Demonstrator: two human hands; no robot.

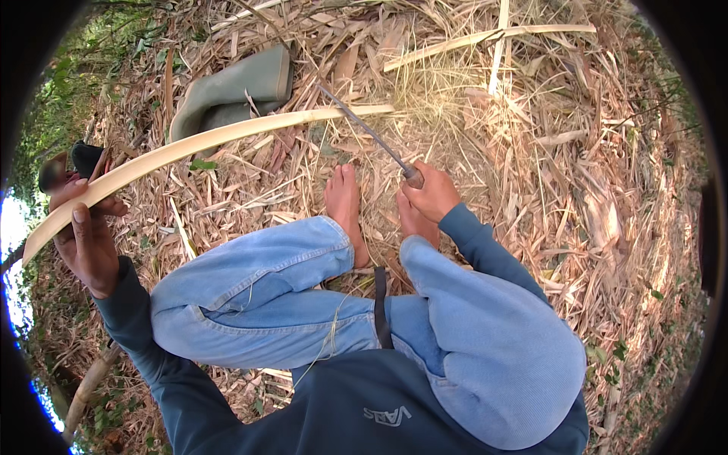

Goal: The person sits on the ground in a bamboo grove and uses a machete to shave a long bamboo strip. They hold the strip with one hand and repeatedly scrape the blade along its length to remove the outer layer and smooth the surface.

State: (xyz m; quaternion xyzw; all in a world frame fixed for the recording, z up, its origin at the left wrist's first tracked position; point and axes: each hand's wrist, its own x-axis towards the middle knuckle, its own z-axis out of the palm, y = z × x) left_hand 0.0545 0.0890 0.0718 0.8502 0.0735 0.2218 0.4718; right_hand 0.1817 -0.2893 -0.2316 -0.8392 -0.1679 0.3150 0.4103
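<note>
At the far left, the left hand [85, 236] grips one end of a long, pale bamboo strip [205, 142]. Its fingers [80, 220] are wrapped around the strip from below and the thumb is pressed over its upper face, so the hold is firm. From there the strip arcs up and to the right, across the litter of dry leaves [591, 189], and ends near the middle of the scene, just in front of a green rubber boot [231, 91] lying on its side.

Nearer, the person sits with knees in blue jeans [318, 303] and bare feet [345, 208] planted on the ground.

To the right of the feet, the right hand [431, 191] is clenched around the handle of a long knife [368, 133]. The blade slants up and left, and its tip meets the far end of the strip, seemingly resting on its edge.

The step in hand looks like shaving or splitting the strip. The next move would call for a steady left grip while the blade is drawn along the edge, kept well away from the toes.
</note>
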